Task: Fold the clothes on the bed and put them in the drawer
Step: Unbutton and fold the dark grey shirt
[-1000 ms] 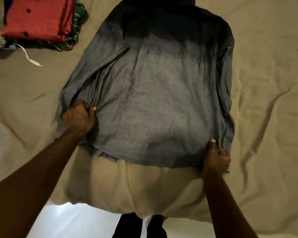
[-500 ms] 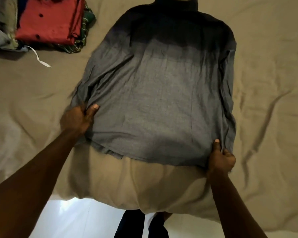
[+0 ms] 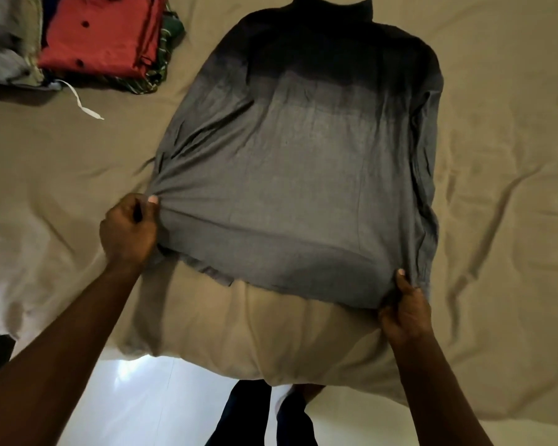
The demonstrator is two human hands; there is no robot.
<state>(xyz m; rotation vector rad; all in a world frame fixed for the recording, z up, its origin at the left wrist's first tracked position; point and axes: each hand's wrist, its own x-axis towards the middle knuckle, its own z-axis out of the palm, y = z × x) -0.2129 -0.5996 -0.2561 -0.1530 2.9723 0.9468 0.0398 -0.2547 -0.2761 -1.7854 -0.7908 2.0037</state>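
A grey shirt (image 3: 306,175) lies back-up on the beige bed (image 3: 503,194), collar at the far end, both sides folded under. My left hand (image 3: 128,231) pinches the shirt's near left edge, and the cloth bunches into creases there. My right hand (image 3: 405,312) grips the near right corner of the hem. The sleeves are hidden beneath the body of the shirt.
A pile of folded clothes with a red buttoned shirt (image 3: 100,37) on top sits at the far left, a white drawstring (image 3: 84,103) trailing from it. The bed's near edge meets a pale floor (image 3: 136,403), where my dark trouser legs (image 3: 255,413) stand.
My left hand has shifted from pressing on the folded left side to pinching its edge and pulling it taut. My right hand stays on the hem corner.
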